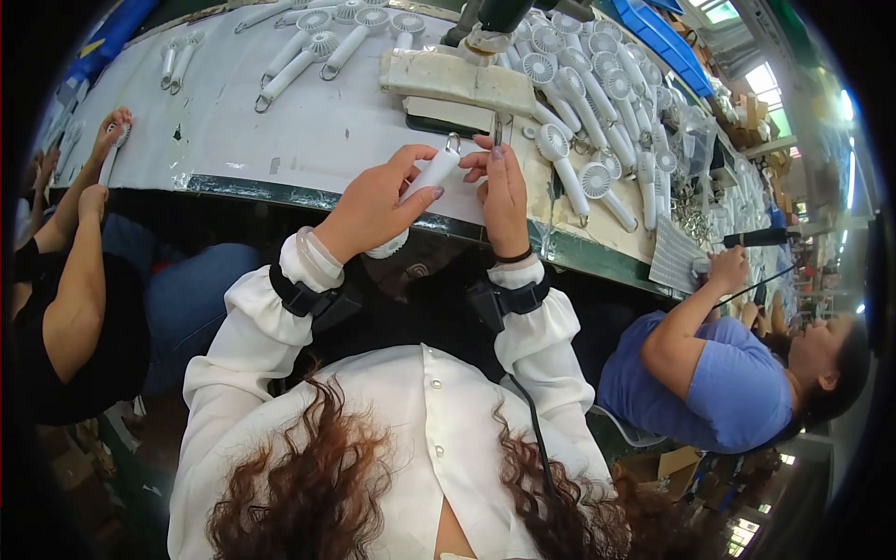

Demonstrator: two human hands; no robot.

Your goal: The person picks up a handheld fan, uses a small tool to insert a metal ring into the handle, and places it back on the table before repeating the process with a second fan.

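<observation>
My left hand (381, 198) is closed around the handle of a white handheld fan (437, 175). A metal clip loop (454, 143) stands at the handle's upper end, and the fan's round head shows below the hand, by the table edge. Just right of the loop is my right hand (501, 191), its fingers bent and drawn together. A thin, dark metal piece rises at its fingertips; whether the fingers grip it is hard to make out. Beyond both hands sits a cream padded block (457, 79) under a dark machine part (504, 14).
Many white handheld fans (616, 89) are heaped at the right; several more (308, 56) lie at the far left. A blue tray (663, 42) is behind the heap. One person (709, 373) sits at the right holding a dark tool; another person's arms (79, 252) reach in at left.
</observation>
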